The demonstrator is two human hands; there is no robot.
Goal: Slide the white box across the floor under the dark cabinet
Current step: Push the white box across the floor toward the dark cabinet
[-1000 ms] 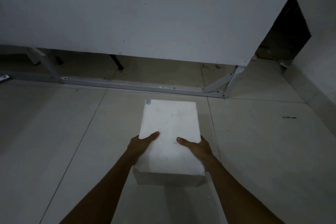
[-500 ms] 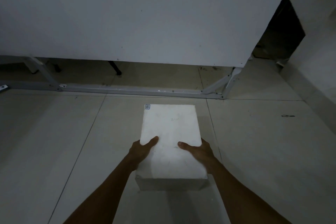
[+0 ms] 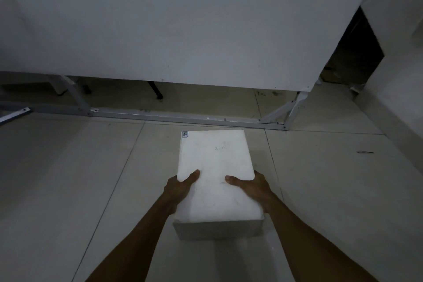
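A white rectangular box (image 3: pixel 215 162) lies flat on the tiled floor, long side pointing away from me, with a small label at its far left corner. My left hand (image 3: pixel 180 188) grips its left side with the thumb on top. My right hand (image 3: pixel 249 188) holds the right side the same way. Just beyond the box's far edge runs the metal floor rail (image 3: pixel 183 117) of a big pale-fronted cabinet panel (image 3: pixel 183 30). The panel stands raised, leaving a low gap beneath it.
Diagonal metal braces (image 3: pixel 277 112) and a thin black leg (image 3: pixel 155 90) stand in the gap under the panel. A dark opening (image 3: pixel 352 52) sits at the panel's right end, next to a pale wall (image 3: pixel 400 89). Tiled floor (image 3: pixel 68 178) spreads to both sides.
Both hands stay on the box's sides. The box's far edge sits slightly nearer the floor rail than half a second ago, and the view has tilted up a little.
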